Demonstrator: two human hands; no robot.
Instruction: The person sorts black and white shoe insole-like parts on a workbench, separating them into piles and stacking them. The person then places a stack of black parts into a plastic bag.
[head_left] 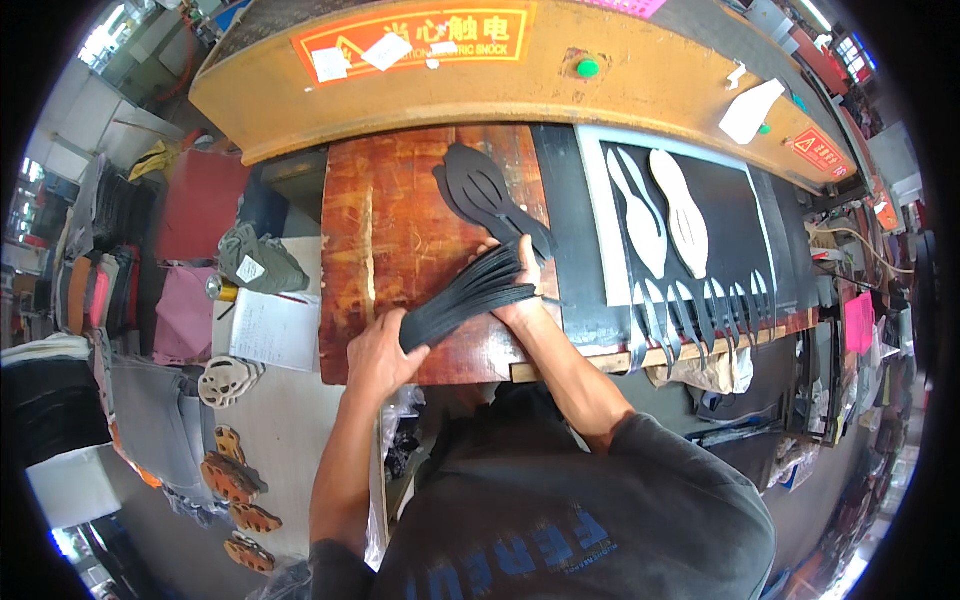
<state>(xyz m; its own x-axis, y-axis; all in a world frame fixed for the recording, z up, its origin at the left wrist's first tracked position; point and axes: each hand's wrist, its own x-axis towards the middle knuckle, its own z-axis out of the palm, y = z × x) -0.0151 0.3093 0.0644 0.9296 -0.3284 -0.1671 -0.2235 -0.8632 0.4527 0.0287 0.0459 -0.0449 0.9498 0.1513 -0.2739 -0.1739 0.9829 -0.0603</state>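
Between my hands is a thick stack of thin black strips [462, 300], fanned and bent at its upper right end. My left hand [385, 352] is closed around the stack's lower left end. At the other end my right hand [522, 285] grips the strips, its fingers partly hidden behind them. Just beyond the right hand, black sole-shaped cut pieces [480, 190] with long slits lie on the reddish-brown board [345, 230]. To the right, a white sole-shaped piece [682, 215] and a narrower white piece with a slit [640, 225] rest on a black sheet [725, 200].
A yellow machine beam [400, 105] with a green button [587, 68] crosses the far side of the board. Several curved strips [678, 315] overhang the right table edge. At left are a written paper sheet [275, 330], a grey-green cloth [262, 258] and brown sandals [230, 478].
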